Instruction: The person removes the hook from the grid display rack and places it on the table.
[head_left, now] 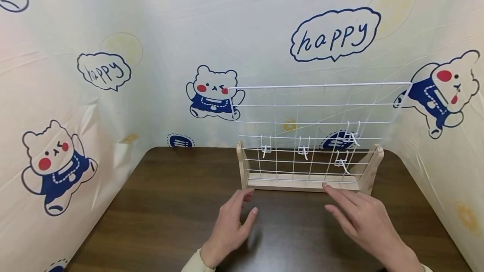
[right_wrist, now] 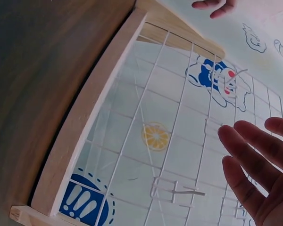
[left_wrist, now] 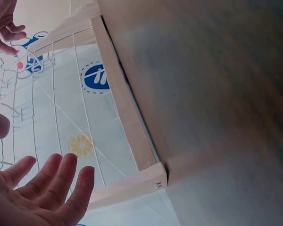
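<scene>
A white wire grid rack (head_left: 319,105) stands upright in a pale wooden base (head_left: 302,184) with a side post at each end. Several white wire hooks (head_left: 303,151) hang on its lower half. In front of the base's left end is my left hand (head_left: 230,226), fingers relaxed and holding nothing. My right hand (head_left: 364,221) reaches toward the base's right half, its index fingertip overlapping the front board in the head view. Both wrist views show loosely spread fingers, the left hand (left_wrist: 47,193) and the right hand (right_wrist: 262,174), with nothing in either palm.
The rack stands toward the back of a dark brown wooden table (head_left: 170,205). A pale curtain (head_left: 159,53) printed with cartoon bears, "happy" bubbles and citrus slices surrounds the table at the back and both sides.
</scene>
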`<action>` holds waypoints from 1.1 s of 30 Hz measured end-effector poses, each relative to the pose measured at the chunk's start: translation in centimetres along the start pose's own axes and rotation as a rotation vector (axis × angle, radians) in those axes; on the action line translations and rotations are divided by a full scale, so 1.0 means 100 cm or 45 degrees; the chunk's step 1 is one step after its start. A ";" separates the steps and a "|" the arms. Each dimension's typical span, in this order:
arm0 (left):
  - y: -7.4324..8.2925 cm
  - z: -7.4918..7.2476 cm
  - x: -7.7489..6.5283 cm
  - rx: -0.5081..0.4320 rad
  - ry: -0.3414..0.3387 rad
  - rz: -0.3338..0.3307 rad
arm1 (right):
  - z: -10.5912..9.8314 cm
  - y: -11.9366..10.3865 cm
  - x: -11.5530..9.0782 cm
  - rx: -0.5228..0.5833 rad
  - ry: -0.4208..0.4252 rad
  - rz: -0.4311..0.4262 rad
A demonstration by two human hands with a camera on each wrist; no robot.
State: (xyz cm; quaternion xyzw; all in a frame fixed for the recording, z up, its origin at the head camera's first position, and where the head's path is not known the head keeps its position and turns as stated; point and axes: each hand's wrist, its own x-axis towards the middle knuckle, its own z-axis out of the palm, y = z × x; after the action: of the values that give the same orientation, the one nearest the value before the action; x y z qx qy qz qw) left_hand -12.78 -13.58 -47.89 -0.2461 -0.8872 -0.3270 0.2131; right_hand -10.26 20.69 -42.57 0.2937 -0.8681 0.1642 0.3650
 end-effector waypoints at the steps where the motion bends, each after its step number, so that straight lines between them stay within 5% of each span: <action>1: -0.001 0.000 0.001 -0.012 0.009 -0.006 | 0.000 0.001 0.001 0.000 0.011 0.001; 9: -0.005 -0.003 0.006 -0.107 0.048 -0.100 | -0.001 0.006 0.010 -0.008 0.197 -0.032; 33: -0.008 -0.003 0.010 -0.119 0.068 -0.161 | -0.007 0.016 0.018 -0.023 0.324 0.026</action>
State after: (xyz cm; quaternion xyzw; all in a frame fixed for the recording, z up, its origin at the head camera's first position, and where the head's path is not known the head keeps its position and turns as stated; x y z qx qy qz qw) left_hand -13.91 -14.04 -47.51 -0.1906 -0.8787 -0.3872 0.2038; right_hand -11.89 21.57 -40.89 0.2583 -0.8191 0.1958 0.4732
